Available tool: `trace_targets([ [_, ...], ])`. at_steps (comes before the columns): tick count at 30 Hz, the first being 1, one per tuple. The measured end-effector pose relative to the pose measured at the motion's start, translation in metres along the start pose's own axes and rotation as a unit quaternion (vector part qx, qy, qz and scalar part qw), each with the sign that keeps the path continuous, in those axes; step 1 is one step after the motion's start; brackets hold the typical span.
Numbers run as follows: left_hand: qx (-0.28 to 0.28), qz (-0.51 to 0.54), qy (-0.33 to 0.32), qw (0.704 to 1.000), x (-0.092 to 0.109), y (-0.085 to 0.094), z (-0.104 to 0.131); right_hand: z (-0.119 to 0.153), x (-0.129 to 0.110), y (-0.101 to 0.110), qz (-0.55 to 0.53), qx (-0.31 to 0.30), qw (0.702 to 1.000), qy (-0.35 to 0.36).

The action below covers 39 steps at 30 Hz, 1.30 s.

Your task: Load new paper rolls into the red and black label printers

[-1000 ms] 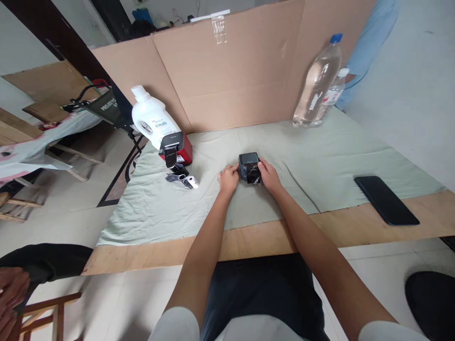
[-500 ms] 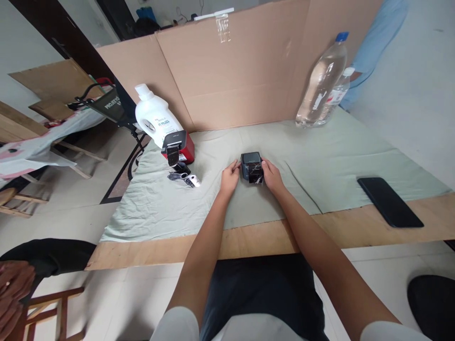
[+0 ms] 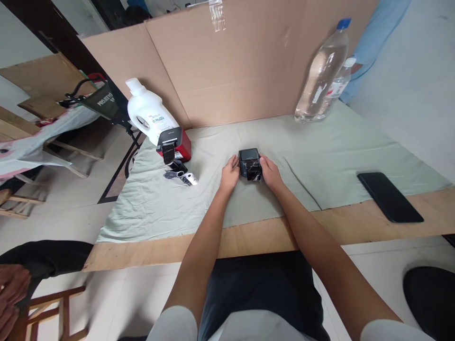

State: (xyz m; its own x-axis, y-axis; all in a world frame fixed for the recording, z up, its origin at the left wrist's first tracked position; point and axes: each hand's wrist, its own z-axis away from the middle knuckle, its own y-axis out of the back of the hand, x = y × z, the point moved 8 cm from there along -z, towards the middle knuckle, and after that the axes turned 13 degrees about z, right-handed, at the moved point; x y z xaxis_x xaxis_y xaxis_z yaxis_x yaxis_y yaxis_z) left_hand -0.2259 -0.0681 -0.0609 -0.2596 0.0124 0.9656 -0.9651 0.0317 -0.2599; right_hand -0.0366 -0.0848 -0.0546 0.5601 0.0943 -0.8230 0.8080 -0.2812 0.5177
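A small dark portable printer sits on the cloth in front of me, with a glossy black strip hanging from its front. My left hand has its fingers bent against the printer's left side. On the right side, my right hand grips it with thumb and fingers. To the left stands a red and black printer with a similar black strip hanging out. In front of that lie small rolls, including a white roll beside crumpled dark scraps.
A white detergent jug stands behind the red printer. Two clear bottles, one a large water bottle, stand at the back right by a cardboard panel. A black phone lies near the front edge. Another person's hands show at lower left.
The whole view has shifted slightly, so the table's things sit a little higher and further left. My left fingers have bent a little; both hands stay at the dark printer.
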Motion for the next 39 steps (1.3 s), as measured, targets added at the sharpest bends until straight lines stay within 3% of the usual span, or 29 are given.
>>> trace_targets([
  [8, -0.008, -0.004, 0.007, 1.0, -0.004, 0.001, -0.008, 0.001, -0.01, -0.001, 0.018, -0.004, 0.999, 0.043],
  [15, 0.004, -0.004, 0.012, 1.0, 0.0, 0.005, -0.008, 0.002, -0.009, -0.002, 0.056, 0.019, 0.998, 0.033],
  [21, 0.034, 0.055, 0.051, 0.997, -0.003, 0.01, -0.012, 0.004, -0.012, -0.002, 0.07, 0.01, 0.996, 0.047],
  [30, 0.05, 0.174, 0.109, 0.977, 0.004, 0.018, -0.002, 0.019, -0.034, -0.014, 0.189, 0.014, 0.981, 0.036],
  [35, 0.069, 0.223, 0.092, 0.968, 0.007, 0.018, 0.004, 0.016, -0.02, -0.011, 0.11, 0.038, 0.993, 0.022],
  [39, 0.029, 0.165, 0.058, 0.984, 0.01, 0.01, 0.002, 0.012, -0.01, -0.007, 0.022, 0.029, 0.999, 0.018],
])
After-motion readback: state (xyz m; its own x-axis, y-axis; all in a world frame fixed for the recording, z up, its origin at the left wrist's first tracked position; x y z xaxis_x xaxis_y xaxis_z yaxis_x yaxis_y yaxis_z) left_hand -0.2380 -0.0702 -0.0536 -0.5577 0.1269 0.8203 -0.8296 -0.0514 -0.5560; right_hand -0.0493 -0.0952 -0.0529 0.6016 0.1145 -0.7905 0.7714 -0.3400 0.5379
